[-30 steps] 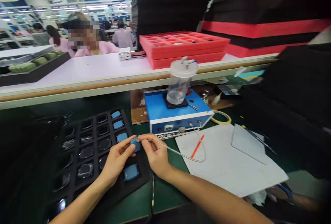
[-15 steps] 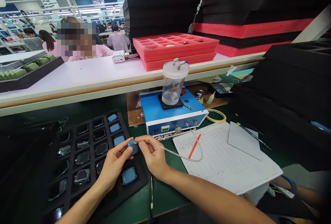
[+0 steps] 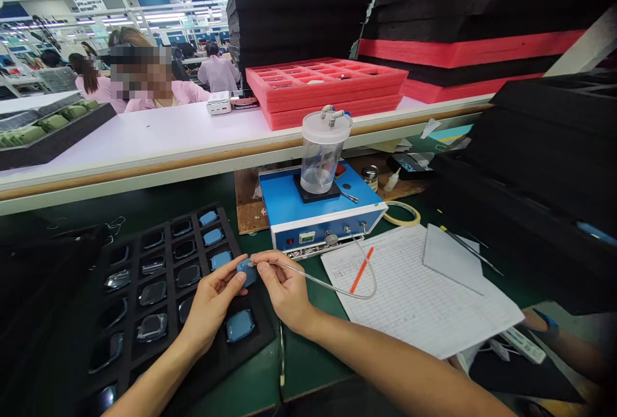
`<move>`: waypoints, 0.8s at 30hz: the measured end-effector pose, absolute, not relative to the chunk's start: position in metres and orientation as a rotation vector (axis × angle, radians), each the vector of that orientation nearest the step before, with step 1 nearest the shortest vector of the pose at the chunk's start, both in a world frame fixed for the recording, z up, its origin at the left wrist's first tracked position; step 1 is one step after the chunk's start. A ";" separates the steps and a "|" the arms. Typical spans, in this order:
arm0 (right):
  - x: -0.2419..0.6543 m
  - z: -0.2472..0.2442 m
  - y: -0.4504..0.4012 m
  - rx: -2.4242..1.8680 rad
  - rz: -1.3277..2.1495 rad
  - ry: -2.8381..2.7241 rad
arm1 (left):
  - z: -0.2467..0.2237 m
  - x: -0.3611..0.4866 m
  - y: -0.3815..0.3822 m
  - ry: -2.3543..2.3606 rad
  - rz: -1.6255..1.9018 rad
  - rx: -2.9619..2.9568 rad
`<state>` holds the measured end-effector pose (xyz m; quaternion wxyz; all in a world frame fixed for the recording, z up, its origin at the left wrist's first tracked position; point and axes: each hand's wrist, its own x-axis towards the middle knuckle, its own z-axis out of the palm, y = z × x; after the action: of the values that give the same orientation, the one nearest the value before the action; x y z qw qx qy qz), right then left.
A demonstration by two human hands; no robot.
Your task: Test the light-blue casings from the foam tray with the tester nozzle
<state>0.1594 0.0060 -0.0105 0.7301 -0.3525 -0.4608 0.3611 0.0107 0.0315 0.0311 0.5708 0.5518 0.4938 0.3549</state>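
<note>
My left hand (image 3: 215, 298) pinches a small blue case (image 3: 247, 274) above the right side of a black foam tray (image 3: 212, 375). The end of a clear thin tube (image 3: 328, 286) is held against the case by my right hand (image 3: 286, 288). That tube loops over the papers and runs back to the front of a blue machine (image 3: 318, 205). More blue cases (image 3: 240, 326) and dark watch-like frames (image 3: 153, 293) sit in the tray's compartments.
A clear canister (image 3: 324, 153) stands on the machine. Right of it lie a tape roll (image 3: 405, 213) and written sheets (image 3: 414, 295) with a red pen (image 3: 362, 270). Foam stacks (image 3: 332, 92) fill the shelf (image 3: 168, 141). Co-workers sit beyond; another person's arm shows lower right.
Both hands keep the same hold on the case and tube. The view has shifted slightly. At the lower right, the other person's arm has moved, and more of a white power strip shows.
</note>
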 end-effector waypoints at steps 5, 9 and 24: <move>0.159 -0.010 0.005 -0.781 0.797 -1.016 | 0.031 0.009 0.031 1.152 0.832 1.306; 0.159 -0.011 0.005 -0.788 0.797 -1.019 | 0.031 0.009 0.031 1.150 0.837 1.311; 0.160 -0.009 0.004 -0.826 0.790 -1.023 | 0.034 0.010 0.030 1.164 0.834 1.324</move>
<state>0.1595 0.0044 -0.0087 0.7199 -0.3738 -0.4629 0.3574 0.0105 0.0301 0.0337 0.5610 0.5621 0.4940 0.3539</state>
